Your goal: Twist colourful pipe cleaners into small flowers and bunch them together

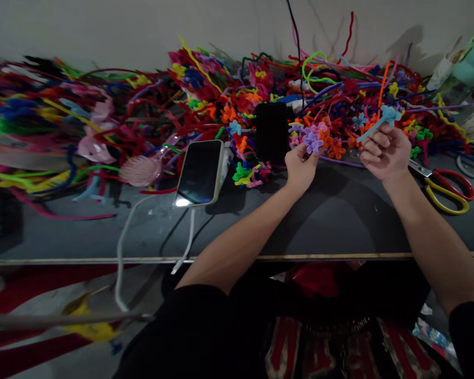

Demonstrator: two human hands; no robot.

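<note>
My left hand is closed in a pinch on a purple pipe-cleaner flower at the edge of the heap. My right hand is curled round the stem of a light blue pipe-cleaner flower, held a little above the dark table. The two hands are a short way apart, both just in front of the big heap of coloured pipe cleaners and small flowers that runs along the wall.
A phone in a pale case lies left of my hands with a white cable trailing off the table edge. A black phone stands against the heap. Red-and-yellow scissors lie at the right. A pink brush lies at the left.
</note>
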